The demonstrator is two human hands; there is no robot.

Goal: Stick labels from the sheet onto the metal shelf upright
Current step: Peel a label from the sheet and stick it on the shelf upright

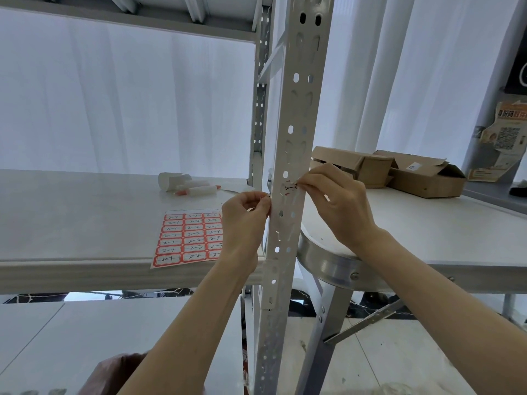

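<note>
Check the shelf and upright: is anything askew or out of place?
The label sheet lies skewed on the shelf, its near corner poking over the front edge. The label on the upright appears to sit across punched slots. Nothing looks spilled.

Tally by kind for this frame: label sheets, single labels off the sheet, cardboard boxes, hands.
Label sheet: 1
Label at the upright: 1
Cardboard boxes: 2
Hands: 2 (left hand, right hand)
Total: 6
</note>
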